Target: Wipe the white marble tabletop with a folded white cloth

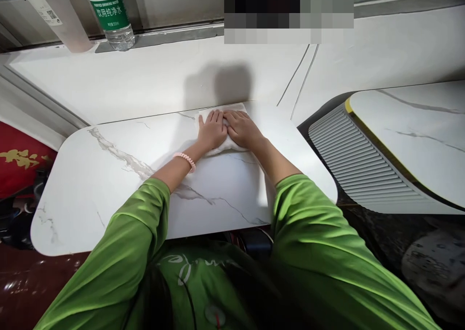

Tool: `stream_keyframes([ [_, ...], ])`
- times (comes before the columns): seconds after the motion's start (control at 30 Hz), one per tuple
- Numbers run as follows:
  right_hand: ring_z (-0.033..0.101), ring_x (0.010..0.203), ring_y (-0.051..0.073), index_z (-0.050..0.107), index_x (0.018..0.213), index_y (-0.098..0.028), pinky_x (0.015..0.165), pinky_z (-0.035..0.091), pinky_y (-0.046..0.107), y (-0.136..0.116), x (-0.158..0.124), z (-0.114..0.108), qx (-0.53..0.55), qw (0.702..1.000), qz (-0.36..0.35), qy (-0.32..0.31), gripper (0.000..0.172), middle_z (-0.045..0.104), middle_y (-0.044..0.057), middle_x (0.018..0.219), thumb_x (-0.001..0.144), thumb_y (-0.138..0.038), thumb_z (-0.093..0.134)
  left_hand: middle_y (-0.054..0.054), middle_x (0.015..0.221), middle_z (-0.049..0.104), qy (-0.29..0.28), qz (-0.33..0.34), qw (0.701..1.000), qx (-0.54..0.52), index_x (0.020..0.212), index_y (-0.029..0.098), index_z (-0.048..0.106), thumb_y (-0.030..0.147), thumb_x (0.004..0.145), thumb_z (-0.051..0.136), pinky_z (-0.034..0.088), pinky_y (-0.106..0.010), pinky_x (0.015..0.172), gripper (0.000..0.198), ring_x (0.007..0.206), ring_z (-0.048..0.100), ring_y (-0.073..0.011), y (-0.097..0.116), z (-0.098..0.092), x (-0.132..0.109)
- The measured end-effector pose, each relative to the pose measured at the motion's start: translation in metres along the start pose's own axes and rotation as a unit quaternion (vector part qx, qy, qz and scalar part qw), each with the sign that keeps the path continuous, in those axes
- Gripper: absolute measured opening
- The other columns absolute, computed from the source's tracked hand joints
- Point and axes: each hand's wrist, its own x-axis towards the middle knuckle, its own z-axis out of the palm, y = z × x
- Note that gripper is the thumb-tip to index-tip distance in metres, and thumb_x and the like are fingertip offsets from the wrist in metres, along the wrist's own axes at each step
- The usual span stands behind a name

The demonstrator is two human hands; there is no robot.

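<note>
My left hand (pixel 212 131) rests flat on a folded white cloth (pixel 224 147), fingers stretched toward the wall. Beside it, my right hand (pixel 245 127) lies flat on the same cloth, its fingers pointing left and meeting the left fingertips. Both palms press the cloth against the white marbled tabletop (pixel 119 189), near its back edge. A pale pink coiled band (pixel 185 160) circles my left wrist. Much of the cloth's middle is hidden beneath the hands.
A labelled water bottle (pixel 111 18) and a frosted tall bottle (pixel 61 18) stand on the ledge behind. Two thin cables (pixel 304 78) run down the white wall. To the right is another marbled counter (pixel 417 112) with a ribbed side. Something red (pixel 22 160) sits at left.
</note>
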Motion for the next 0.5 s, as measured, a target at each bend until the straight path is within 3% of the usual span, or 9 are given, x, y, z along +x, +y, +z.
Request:
stream_keyframes([
  [0.23, 0.048, 0.129, 0.027, 0.053, 0.133, -0.007, 0.111, 0.034, 0.044, 0.014, 0.026, 0.001, -0.001, 1.000, -0.006, -0.005, 0.051, 0.056, 0.015, 0.138, 0.087, -0.018, 0.033, -0.011, 0.155, 0.036, 0.033, -0.021, 0.999, 0.015, 0.146, 0.013, 0.039, 0.022, 0.094, 0.027, 0.015, -0.056, 0.118, 0.055, 0.144, 0.029, -0.0253, -0.004, 0.004, 0.024],
  [0.5, 0.041, 0.137, 0.026, 0.047, 0.138, -0.001, 0.116, 0.027, 0.045, 0.008, 0.000, -0.006, -0.006, 1.000, 0.011, -0.011, 0.055, 0.048, 0.017, 0.146, 0.090, -0.019, 0.029, -0.011, 0.156, 0.033, 0.018, -0.009, 1.000, 0.023, 0.148, 0.005, 0.035, 0.024, 0.095, 0.028, 0.013, -0.055, 0.119, 0.057, 0.146, 0.026, -0.0252, 0.007, 0.005, 0.013],
])
